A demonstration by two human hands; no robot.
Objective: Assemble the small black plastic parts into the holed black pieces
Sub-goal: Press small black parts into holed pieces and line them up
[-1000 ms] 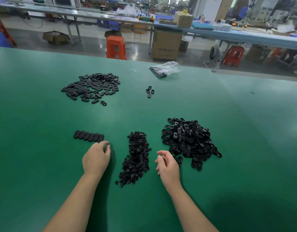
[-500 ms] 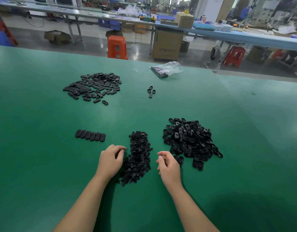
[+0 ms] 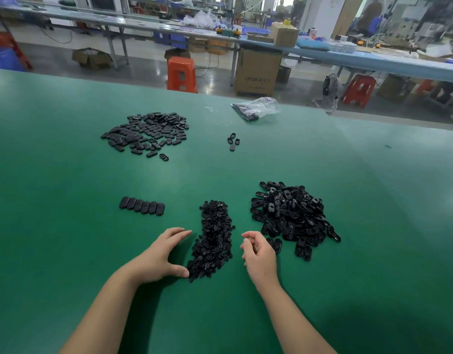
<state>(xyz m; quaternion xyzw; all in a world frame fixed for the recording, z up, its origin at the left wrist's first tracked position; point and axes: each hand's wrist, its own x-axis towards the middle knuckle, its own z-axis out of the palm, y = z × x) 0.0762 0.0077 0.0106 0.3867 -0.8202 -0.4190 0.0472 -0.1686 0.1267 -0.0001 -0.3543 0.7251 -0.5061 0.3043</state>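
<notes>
Now left hand (image 3: 159,256) spread open against small parts pile (image 3: 214,238), previously curled

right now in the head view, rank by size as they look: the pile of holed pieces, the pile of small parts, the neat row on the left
1. pile of holed pieces
2. pile of small parts
3. neat row

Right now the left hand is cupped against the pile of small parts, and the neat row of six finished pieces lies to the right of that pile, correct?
Not quite. The head view shows the row of six pieces to the left of the pile of small parts, not the right. The left hand is indeed cupped against that pile.
</notes>
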